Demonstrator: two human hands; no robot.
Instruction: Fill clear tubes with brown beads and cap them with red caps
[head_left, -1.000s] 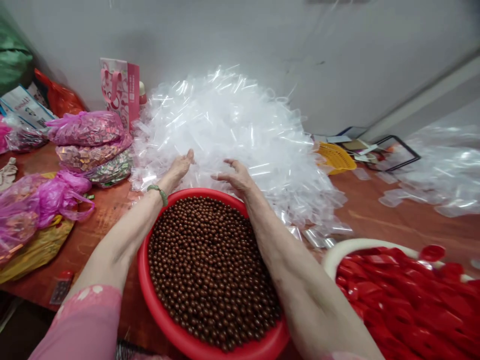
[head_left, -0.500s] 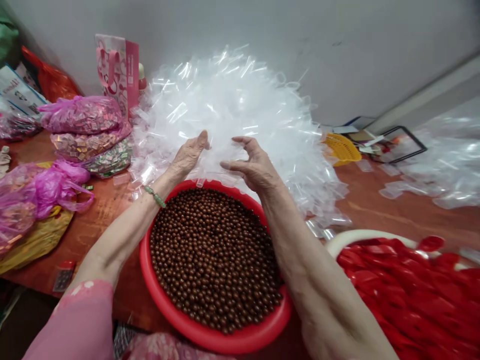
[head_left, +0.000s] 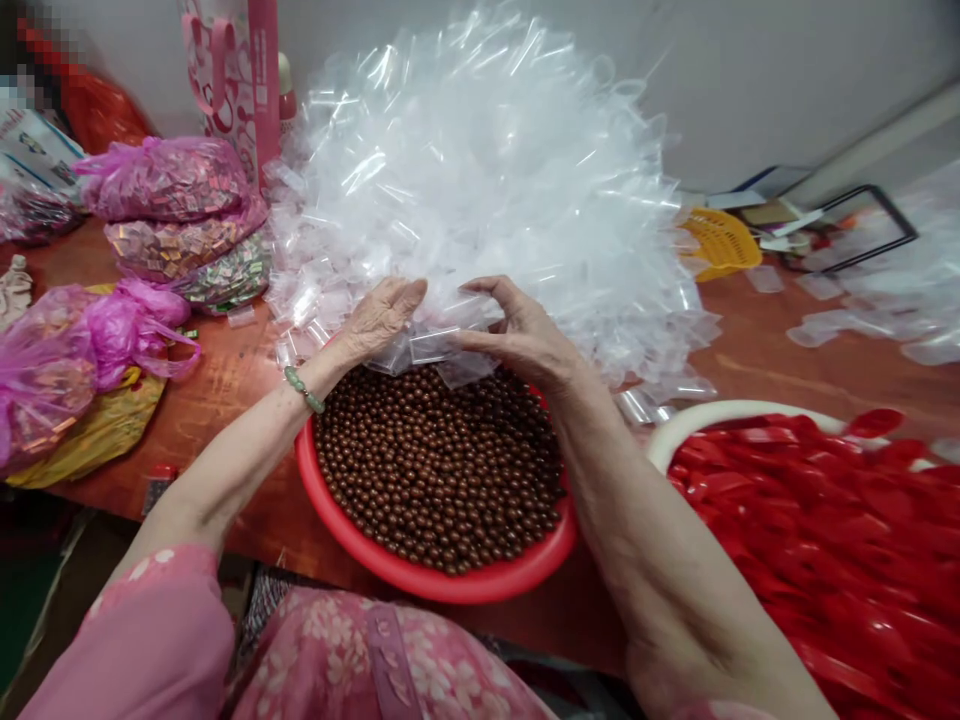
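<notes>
Both forearms (head_left: 232, 450) reached forward past the red tub's (head_left: 420, 585) sides, wrists turned inward. The left hand (head_left: 384, 315) faced in with its thumb uppermost; whether its hidden fingers gripped anything, I could not tell. The right hand (head_left: 531, 340) curved opposite, thumb and forefinger spread apart. Between the 2 hands, thin, glossy clear pieces (head_left: 433, 347) lay at the tub's far edge, a few overhanging the balls (head_left: 450, 480), which were round, smooth, brown and shiny. Behind them a translucent heap (head_left: 487, 170) rose against the grey wall (head_left: 750, 90). On the reddish-brown table (head_left: 757, 355), a white tub (head_left: 675, 425) of shiny red plastic (head_left: 832, 540) stood to the right, and filmy pink bags (head_left: 176, 180) bulged at left.
</notes>
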